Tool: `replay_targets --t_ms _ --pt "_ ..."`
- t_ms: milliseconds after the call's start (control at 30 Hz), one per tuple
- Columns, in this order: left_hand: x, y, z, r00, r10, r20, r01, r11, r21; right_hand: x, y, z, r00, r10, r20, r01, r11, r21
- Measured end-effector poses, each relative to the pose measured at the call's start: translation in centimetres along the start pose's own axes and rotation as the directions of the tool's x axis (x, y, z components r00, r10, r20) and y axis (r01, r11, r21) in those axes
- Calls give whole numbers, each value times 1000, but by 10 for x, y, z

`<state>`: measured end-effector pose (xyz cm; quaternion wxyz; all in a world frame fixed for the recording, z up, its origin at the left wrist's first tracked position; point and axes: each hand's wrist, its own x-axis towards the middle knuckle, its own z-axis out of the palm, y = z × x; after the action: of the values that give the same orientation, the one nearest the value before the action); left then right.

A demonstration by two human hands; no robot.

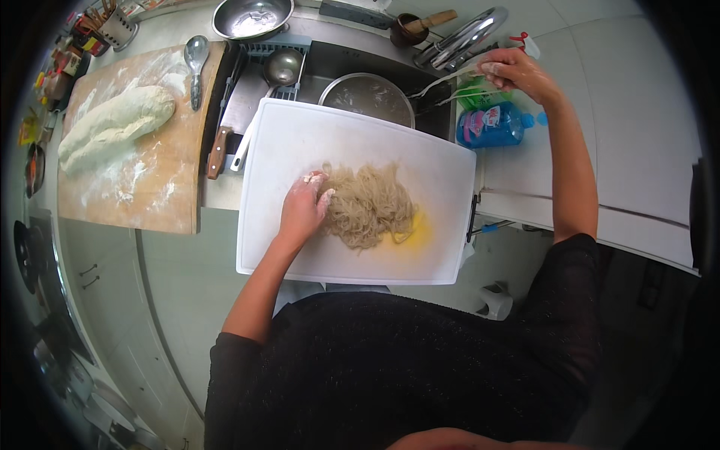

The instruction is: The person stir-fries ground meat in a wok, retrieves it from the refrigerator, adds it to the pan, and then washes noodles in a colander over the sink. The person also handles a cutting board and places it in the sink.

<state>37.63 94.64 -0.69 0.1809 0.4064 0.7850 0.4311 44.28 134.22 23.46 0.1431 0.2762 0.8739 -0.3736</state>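
A tangled heap of pale translucent noodles (368,205) lies on a white plastic cutting board (292,135), which partly covers the sink. My left hand (306,205), dusted with flour, rests on the board and touches the heap's left edge. Raised beyond the board's far right corner, my right hand (509,72) pinches a few long strands that stretch towards the sink; their far ends are blurred. A yellow stain (423,230) shows on the board beside the heap. At the left, a floury wooden board (169,197) carries a long folded piece of dough (121,121) and a metal spoon (196,67).
In the sink (320,56) stands a round metal pot (365,98), partly under the board. A wood-handled cleaver (219,152) and a ladle (283,66) lie left of it. Behind are a metal bowl (253,19) and a faucet (469,34); a blue detergent bottle (489,126) stands right.
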Motion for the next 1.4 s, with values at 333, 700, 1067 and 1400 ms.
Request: replay_targets --t_ms 333,700,1067,1400 --pt "10 5 -7 1000 28 8 -27 999 -37 -148 -101 -12 990 -127 -64 119 986 -115" --pt "8 10 8 994 64 88 -67 997 30 -95 18 249 952 -256 171 308 801 -514" --pt "22 2 11 995 76 -66 -66 989 134 87 114 144 970 -242 23 238 926 -294" --pt "5 -15 26 988 -10 -156 33 989 145 284 185 283 864 -315 392 497 655 -569"
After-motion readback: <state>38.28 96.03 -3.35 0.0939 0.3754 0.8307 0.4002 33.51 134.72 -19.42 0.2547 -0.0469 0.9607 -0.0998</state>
